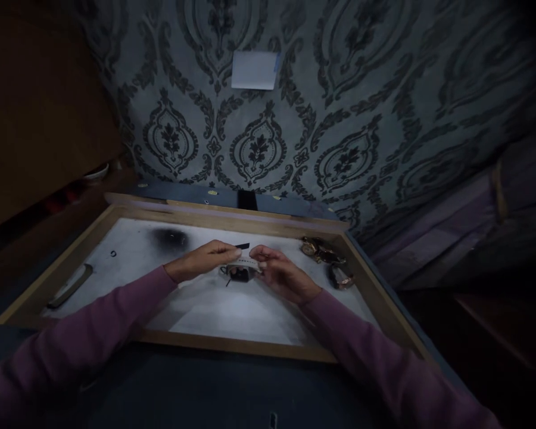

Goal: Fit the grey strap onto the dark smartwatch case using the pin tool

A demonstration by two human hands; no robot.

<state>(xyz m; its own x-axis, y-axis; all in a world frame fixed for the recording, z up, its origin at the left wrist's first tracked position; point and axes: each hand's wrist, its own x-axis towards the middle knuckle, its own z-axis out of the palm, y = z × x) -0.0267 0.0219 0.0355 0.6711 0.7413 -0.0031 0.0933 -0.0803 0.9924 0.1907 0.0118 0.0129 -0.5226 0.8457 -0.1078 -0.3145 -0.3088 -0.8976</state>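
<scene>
Between my hands, above the white floor of a shallow wooden tray [196,339], is a watch with a pale, holed strap [248,261] and a dark square face [240,274]. My left hand [208,257] is closed at the strap's left end. A short dark strip [243,245] juts out beside its fingertips; whether the fingers grip it too is unclear. My right hand [286,271] is closed on the strap's right side, its fingers bent. Part of the strap is hidden by my fingers. A thin dark piece [228,282] shows beneath the watch.
Several wristwatches [324,250] lie in the tray's right corner. At its left side rest a curved olive band [74,287] and a small dark ring [113,254]. A white card [254,70] is on the patterned wall behind. Wooden rims surround the tray.
</scene>
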